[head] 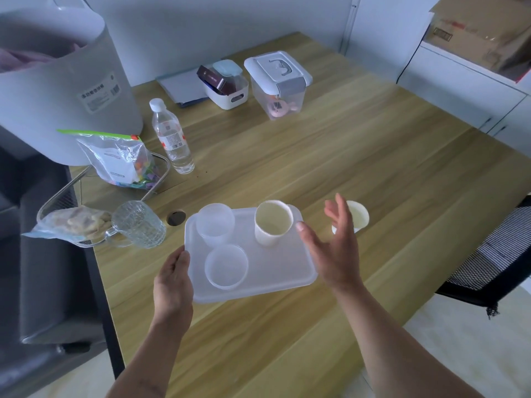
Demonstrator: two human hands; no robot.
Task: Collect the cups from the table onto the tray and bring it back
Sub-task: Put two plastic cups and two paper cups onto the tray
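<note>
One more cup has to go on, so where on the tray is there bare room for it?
The tray is bare along its right and near-right part, between the paper cup and the near rim. Its left half is crowded by two clear plastic cups, beside the left hand.

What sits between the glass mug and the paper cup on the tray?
In the head view, a translucent plastic cup stands at the tray's far-left corner, between the ribbed glass mug and the white paper cup.
</note>
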